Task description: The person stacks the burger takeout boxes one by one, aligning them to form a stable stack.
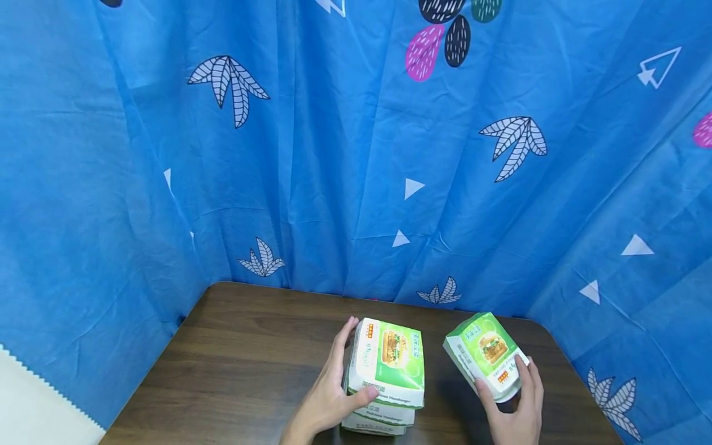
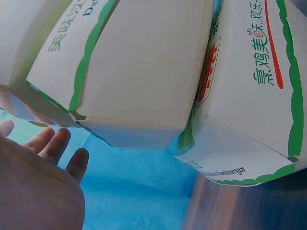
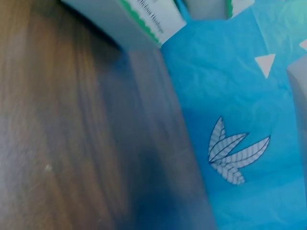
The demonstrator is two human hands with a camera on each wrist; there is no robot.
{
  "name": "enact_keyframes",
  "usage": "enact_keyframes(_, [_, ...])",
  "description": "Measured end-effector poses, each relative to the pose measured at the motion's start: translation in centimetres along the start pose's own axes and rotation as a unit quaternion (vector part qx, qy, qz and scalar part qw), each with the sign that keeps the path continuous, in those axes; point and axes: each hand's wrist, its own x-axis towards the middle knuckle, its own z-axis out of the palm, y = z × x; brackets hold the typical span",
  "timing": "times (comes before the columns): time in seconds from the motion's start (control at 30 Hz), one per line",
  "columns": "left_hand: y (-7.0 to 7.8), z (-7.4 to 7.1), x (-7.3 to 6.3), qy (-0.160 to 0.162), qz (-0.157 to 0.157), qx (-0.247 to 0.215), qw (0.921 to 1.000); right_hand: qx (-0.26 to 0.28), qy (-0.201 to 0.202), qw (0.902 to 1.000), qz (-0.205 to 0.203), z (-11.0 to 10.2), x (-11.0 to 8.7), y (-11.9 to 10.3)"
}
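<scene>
Paper hamburger boxes in white and green stand in a stack in the head view. My left hand (image 1: 330, 383) grips the top hamburger box (image 1: 397, 364), thumb on its front edge and fingers along its left side. Beneath it show the fronts of the lower boxes (image 1: 384, 415). To the right, my right hand (image 1: 520, 395) holds another hamburger box (image 1: 484, 349), tilted, its thumb and fingers on the near end. In the left wrist view, the left hand (image 2: 43, 182) has its fingers spread beside the stacked boxes (image 2: 139, 72).
A dark wooden table (image 1: 222, 364) lies under the boxes, its rounded back corners against a blue patterned curtain (image 1: 334, 154). The curtain also hangs along both sides. A white cloth edge (image 1: 39, 402) shows at the lower left.
</scene>
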Motion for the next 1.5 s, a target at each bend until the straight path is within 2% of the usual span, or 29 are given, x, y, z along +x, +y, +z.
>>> enact_keyframes(0.13, [0.1,0.1,0.2,-0.002,-0.001,-0.003,1.0,0.018,0.006,0.9995,-0.025,-0.3,0.2,-1.0])
enact_keyframes(0.43, [0.0,0.1,0.2,-0.001,0.008,0.001,1.0,0.042,-0.015,0.9982,-0.042,-0.8,0.4,-3.8])
enact_keyframes(0.73, [0.1,0.1,0.3,-0.006,-0.012,-0.006,0.9999,0.06,-0.037,0.9956,-0.062,-0.8,0.3,-5.9])
enact_keyframes(0.9, [0.0,0.1,0.2,-0.006,-0.012,-0.004,0.9999,0.074,-0.049,0.9934,-0.072,-0.5,0.1,-6.8])
enact_keyframes(1.5, [0.0,0.1,-0.1,-0.003,0.0,0.02,0.9998,0.119,-0.129,0.9777,-0.115,0.9,-1.1,-10.0])
